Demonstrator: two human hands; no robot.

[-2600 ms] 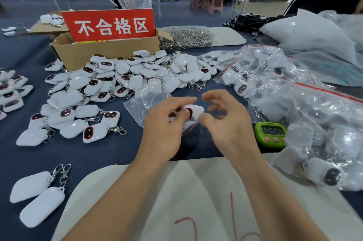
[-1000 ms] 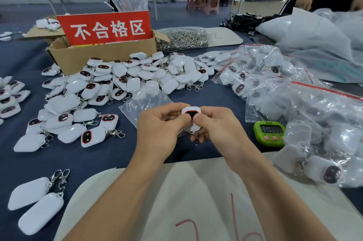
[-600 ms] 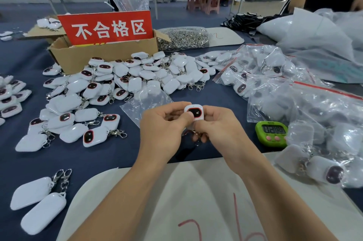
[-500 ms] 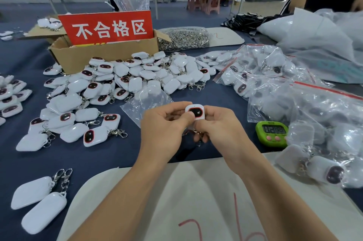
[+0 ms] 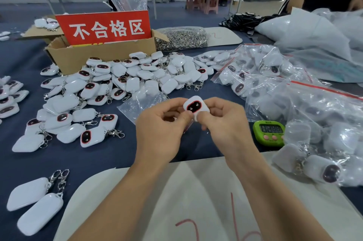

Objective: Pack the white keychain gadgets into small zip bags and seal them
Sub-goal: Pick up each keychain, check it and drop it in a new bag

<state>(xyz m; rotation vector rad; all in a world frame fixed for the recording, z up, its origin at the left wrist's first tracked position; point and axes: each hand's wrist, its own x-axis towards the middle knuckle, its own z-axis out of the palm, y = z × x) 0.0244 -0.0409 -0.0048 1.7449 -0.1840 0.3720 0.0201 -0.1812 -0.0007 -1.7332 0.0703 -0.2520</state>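
Note:
A white keychain gadget (image 5: 195,106) with a dark red-rimmed face stands upright between my hands, above the table's middle. My left hand (image 5: 163,128) pinches its lower left edge with thumb and forefinger. My right hand (image 5: 224,122) pinches its lower right side. Whether a zip bag is around it I cannot tell. A stack of clear small zip bags (image 5: 137,103) lies flat just behind my left hand. A big heap of loose gadgets (image 5: 137,75) covers the table behind that.
A cardboard box (image 5: 102,53) with a red sign (image 5: 106,27) stands at the back left. Large bags of packed gadgets (image 5: 294,103) fill the right side, with a green timer (image 5: 270,132) beside them. A white sheet (image 5: 196,201) lies under my forearms. Two gadgets (image 5: 33,201) lie at the front left.
My hands closed in on the gadget, turned it upright with its dark face toward me, and raised it slightly. Over the last half second they barely moved.

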